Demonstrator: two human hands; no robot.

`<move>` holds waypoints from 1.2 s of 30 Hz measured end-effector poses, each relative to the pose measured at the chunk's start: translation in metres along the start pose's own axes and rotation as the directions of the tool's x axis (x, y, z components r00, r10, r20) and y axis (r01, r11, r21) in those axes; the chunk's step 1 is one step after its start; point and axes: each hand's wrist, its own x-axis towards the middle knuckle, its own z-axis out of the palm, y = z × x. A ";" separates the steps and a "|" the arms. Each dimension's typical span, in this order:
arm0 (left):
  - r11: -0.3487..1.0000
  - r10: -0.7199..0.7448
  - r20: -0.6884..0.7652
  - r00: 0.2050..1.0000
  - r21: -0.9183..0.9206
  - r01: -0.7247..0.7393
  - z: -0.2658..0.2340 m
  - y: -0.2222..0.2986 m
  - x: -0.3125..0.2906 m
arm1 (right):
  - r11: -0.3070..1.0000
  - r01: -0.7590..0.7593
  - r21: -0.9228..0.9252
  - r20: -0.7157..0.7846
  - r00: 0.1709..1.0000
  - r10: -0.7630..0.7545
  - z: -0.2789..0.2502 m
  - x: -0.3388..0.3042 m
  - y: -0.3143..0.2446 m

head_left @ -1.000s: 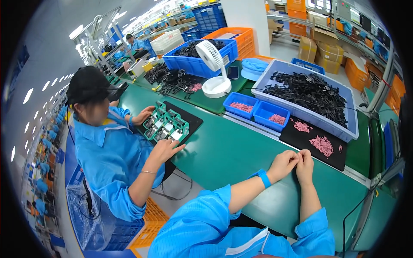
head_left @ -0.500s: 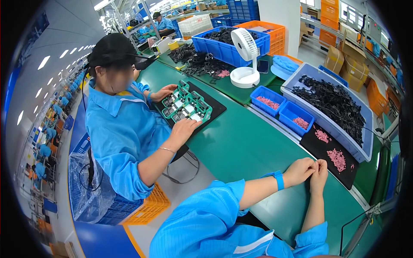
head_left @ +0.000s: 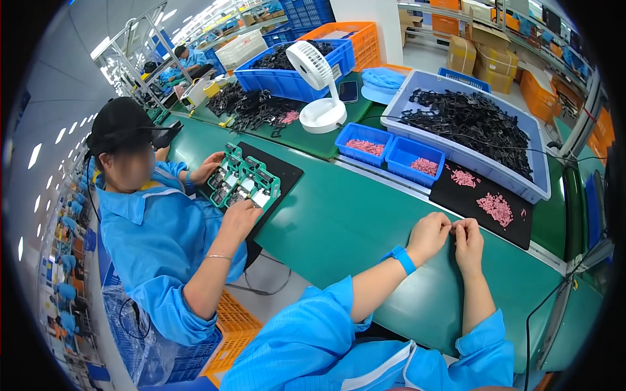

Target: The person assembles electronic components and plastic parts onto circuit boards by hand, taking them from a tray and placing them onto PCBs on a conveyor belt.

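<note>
Above the green worktop (head_left: 352, 215), my left hand (head_left: 429, 236) and my right hand (head_left: 468, 246) meet at the fingertips. Both are closed in a pinch; whatever lies between the fingers is hidden or too small to name. A blue band (head_left: 402, 259) circles my left wrist. Just beyond my hands, a black mat (head_left: 451, 194) carries a larger heap of small pink pieces (head_left: 495, 210) and a smaller pink heap (head_left: 463, 178). Two blue bins, one to the left (head_left: 340, 151) and one nearer the mat (head_left: 399, 167), hold more pink pieces.
A large grey-blue tub (head_left: 450, 138) of black plastic parts stands behind the mat. Farther left are a white fan (head_left: 321, 115), a phone (head_left: 348, 92) and a blue crate (head_left: 287, 83) of black parts. At left, a co-worker (head_left: 150, 221) handles a green fixture (head_left: 242, 176).
The view has swung, so the bench and co-worker sit farther left in the picture. My hands stay pinched together, their fingertips slightly shifted. The co-worker's hands remain at the green fixture.
</note>
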 end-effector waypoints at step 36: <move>0.998 0.012 0.046 0.999 -0.056 -0.010 -0.011 0.026 -0.013 | 0.997 -0.080 0.006 -0.008 0.997 0.080 -0.003 0.006 -0.004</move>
